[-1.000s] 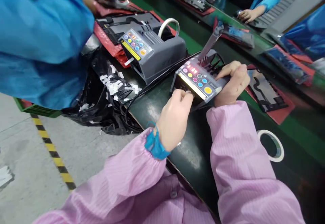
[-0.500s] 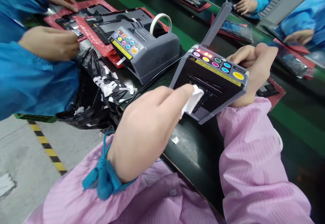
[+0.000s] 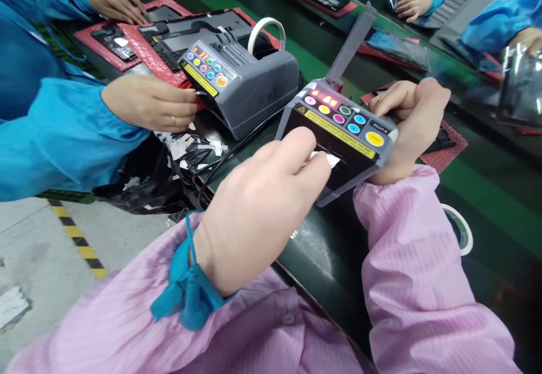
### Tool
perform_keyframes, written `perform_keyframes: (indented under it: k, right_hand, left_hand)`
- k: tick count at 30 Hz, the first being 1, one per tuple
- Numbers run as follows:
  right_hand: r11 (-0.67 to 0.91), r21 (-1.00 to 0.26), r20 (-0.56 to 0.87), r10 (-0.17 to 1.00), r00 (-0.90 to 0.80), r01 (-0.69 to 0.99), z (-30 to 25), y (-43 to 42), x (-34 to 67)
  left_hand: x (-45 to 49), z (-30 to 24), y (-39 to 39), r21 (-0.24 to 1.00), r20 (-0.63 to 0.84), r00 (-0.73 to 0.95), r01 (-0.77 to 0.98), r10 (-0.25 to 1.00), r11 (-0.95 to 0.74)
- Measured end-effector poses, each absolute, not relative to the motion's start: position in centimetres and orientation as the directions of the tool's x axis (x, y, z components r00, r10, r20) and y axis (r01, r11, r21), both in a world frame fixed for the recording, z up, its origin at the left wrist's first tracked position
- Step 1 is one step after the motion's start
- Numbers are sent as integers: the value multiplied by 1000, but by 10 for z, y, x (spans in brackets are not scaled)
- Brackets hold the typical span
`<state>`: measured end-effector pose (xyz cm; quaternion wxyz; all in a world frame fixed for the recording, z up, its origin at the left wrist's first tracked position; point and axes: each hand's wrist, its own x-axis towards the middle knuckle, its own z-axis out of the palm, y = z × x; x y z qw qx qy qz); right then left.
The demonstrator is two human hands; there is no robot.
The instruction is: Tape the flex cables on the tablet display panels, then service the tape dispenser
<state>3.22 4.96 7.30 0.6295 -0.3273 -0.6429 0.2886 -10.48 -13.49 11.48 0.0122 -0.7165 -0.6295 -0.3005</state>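
A grey tape dispenser machine [image 3: 339,131] with coloured buttons sits tilted up at the edge of the dark bench [image 3: 322,261]. My right hand [image 3: 409,128] grips its right side and holds it tipped toward me. My left hand [image 3: 258,210] is closed in a pinch on a small white strip of tape [image 3: 328,159] at the machine's front slot. A blue strap wraps my left wrist. Both my sleeves are pink.
A second grey dispenser [image 3: 241,83] with a tape roll stands to the left. A co-worker's hand [image 3: 150,103] in a blue sleeve reaches to its front. A black waste bag [image 3: 156,165] hangs off the bench. A tape roll [image 3: 463,233] lies at right. Red trays and other people's hands lie beyond.
My right hand tipped the machine up toward me. My left hand rose from the front edge and pinched the white strip at the slot. The co-worker's hand moved to the other dispenser.
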Motion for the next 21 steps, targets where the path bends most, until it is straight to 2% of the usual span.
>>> perform_keyframes:
  k: [3, 6, 12, 17, 21]
  right_hand:
    - [775, -632, 773, 631, 57, -12, 68, 43, 23]
    - [828, -558, 829, 553, 81, 58, 65, 38, 15]
    - [792, -584, 810, 583, 66, 180, 74, 22, 6]
    - [767, -626, 780, 618, 99, 141, 82, 21, 4]
    - [755, -642, 767, 632, 116, 134, 86, 22, 4]
  left_hand:
    - [-117, 111, -132, 299, 432, -5, 944, 902, -138]
    - [-126, 100, -127, 250, 455, -60, 966, 889, -62]
    - [-127, 86, -120, 334, 515, -262, 938, 816, 90]
    - [-121, 90, -114, 387, 512, -305, 916, 803, 102]
    - [-116, 92, -114, 343, 525, -292, 932, 800, 115]
